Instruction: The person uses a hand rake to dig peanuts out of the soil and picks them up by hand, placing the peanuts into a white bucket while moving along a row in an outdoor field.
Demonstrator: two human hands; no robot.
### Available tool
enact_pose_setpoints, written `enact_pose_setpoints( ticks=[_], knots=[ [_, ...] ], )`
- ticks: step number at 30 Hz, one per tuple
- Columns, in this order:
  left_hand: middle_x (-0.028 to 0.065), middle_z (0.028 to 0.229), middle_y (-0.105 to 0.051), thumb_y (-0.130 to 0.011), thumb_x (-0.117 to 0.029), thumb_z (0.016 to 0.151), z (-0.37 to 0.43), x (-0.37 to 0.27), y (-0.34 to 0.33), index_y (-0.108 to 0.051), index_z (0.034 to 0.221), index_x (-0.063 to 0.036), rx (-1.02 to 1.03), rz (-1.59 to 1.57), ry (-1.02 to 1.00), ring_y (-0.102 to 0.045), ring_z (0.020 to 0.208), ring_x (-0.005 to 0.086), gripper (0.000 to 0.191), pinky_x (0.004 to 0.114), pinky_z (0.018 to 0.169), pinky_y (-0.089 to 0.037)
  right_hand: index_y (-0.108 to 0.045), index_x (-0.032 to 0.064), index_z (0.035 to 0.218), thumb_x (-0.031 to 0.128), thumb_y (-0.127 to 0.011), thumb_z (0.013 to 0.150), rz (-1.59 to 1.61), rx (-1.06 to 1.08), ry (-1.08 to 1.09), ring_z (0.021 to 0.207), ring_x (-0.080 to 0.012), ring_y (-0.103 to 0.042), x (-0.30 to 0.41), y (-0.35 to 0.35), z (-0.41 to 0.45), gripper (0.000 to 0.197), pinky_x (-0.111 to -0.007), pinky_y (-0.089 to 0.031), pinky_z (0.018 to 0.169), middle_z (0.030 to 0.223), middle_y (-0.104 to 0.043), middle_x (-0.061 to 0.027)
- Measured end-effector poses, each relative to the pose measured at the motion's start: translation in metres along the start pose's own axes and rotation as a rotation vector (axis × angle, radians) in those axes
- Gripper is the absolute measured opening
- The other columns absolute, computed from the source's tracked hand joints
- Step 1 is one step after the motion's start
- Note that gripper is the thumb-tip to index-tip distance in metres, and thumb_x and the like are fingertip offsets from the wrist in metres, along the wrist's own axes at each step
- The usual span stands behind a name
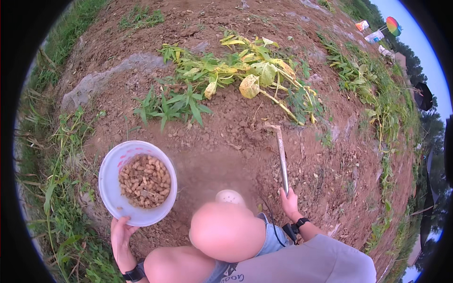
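Note:
My left hand (121, 235) grips the near rim of a white plastic bucket (111, 189), thumb over the edge. Inside the bucket lies a heap of unshelled peanuts (145, 180) with bits of soil and debris. In my right hand (290, 202) is the metal handle of a small hand hoe (282, 155). Its soil-covered head points left, just above or on the reddish-brown ground; I cannot tell whether it touches. Beyond the hoe, yellowing leafy stalks (262, 72) lie across the soil.
Green weeds (173, 106) grow ahead, and grass (60, 212) borders the left side. Strips of thin plastic film (113, 74) lie on the soil. My knees (228, 230) and a light clog (229, 196) are close below. Far right stand a rainbow umbrella (393, 26) and a white bucket (374, 36).

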State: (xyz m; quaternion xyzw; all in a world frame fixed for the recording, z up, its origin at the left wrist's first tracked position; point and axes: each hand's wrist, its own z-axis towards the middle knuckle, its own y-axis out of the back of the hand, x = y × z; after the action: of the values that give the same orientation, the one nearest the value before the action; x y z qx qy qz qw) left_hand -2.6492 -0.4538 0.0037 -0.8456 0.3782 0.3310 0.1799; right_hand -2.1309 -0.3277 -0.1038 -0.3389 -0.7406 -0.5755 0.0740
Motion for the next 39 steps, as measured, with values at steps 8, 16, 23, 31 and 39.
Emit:
enact_pose_setpoints(
  ticks=[8,16,23,31,39],
  knots=[
    [0.0214,0.107,-0.050,-0.044,-0.003,0.072,0.008,0.012,-0.012,-0.026,0.123,0.0035,0.020,-0.035,0.010,-0.059,0.086,0.0310,0.054,0.039,0.067,-0.055,-0.045,-0.0003,0.086,0.027,-0.051,0.083,-0.389,-0.106,0.140,0.049,-0.0303,-0.053,0.006,-0.031,0.059,0.028,-0.038,-0.043,0.047,0.059,-0.053,-0.0169],
    [0.0185,0.104,-0.051,-0.047,-0.003,0.072,-0.002,0.002,-0.011,-0.029,0.121,0.0047,-0.061,-0.030,-0.020,-0.060,0.085,0.0292,0.053,0.038,0.066,-0.056,-0.053,-0.0012,0.088,0.026,-0.051,0.081,0.182,-0.082,-0.137,0.065,-0.0307,-0.061,0.013,-0.004,0.024,0.028,-0.040,-0.046,0.059,0.067,-0.059,-0.0195],
    [0.0175,0.100,-0.053,-0.047,-0.006,0.072,0.001,0.009,-0.005,-0.036,0.113,0.0057,-0.083,-0.003,-0.046,-0.060,0.082,0.0261,0.044,0.035,0.063,-0.057,-0.051,-0.0019,0.086,0.019,-0.053,0.076,-0.120,0.095,-0.031,0.065,-0.0389,-0.056,-0.026,-0.006,0.052,0.023,-0.043,-0.044,0.059,0.067,-0.057,-0.0208],
    [0.0182,0.101,-0.053,-0.047,-0.005,0.072,0.002,0.006,-0.007,-0.035,0.113,0.0082,-0.062,0.013,-0.027,-0.060,0.083,0.0252,0.045,0.033,0.062,-0.057,-0.048,-0.0020,0.097,0.022,-0.053,0.078,0.064,-0.065,-0.023,0.069,-0.0392,-0.057,-0.035,-0.018,0.034,0.031,-0.041,-0.046,0.061,0.071,-0.058,-0.0221],
    [0.0187,0.104,-0.052,-0.047,-0.006,0.073,-0.005,0.002,-0.012,-0.034,0.116,0.0078,-0.062,0.025,-0.059,-0.060,0.085,0.0268,0.047,0.035,0.064,-0.057,-0.050,-0.0009,0.086,0.025,-0.052,0.081,-0.047,0.018,-0.048,0.057,-0.0340,-0.057,0.001,-0.014,0.035,0.027,-0.040,-0.044,0.054,0.061,-0.055,-0.0194]
  ],
)
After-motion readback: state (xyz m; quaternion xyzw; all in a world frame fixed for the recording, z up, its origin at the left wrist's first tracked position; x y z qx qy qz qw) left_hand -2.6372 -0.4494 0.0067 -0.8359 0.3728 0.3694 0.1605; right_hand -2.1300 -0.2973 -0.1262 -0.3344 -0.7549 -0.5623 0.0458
